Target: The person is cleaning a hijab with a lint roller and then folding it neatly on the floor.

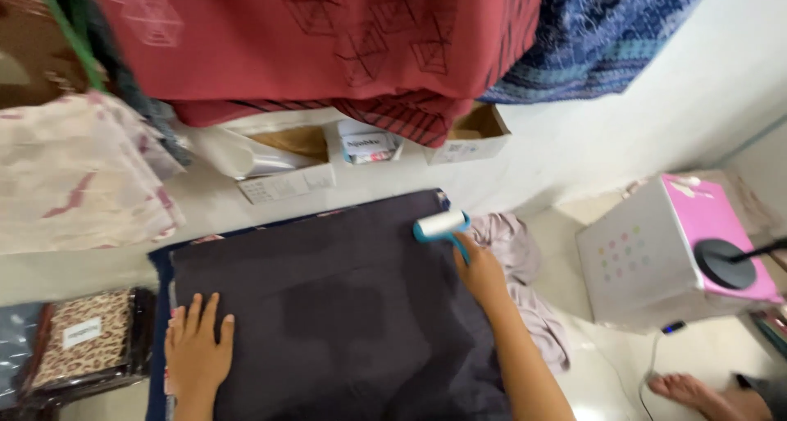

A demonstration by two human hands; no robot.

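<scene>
Left hand (197, 343) lay flat, fingers spread, on dark cloth (328, 306). Right hand (481, 275) closed round blue handle of lint roller (441, 225), roller apparently touching cloth.

floor (574, 150): pale, glossy tiles | wall (766, 154): light | hung fabrics (328, 36): red, blue | light: soft daylight

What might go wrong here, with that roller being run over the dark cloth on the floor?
The lint roller in the right hand sits near the far edge of the dark cloth; it may run off onto the floor. Only the left hand pins the cloth flat at the near left, so the far side could bunch up or drag. The pale garment crumpled beside the right hand might catch on the sticky roll.
</scene>
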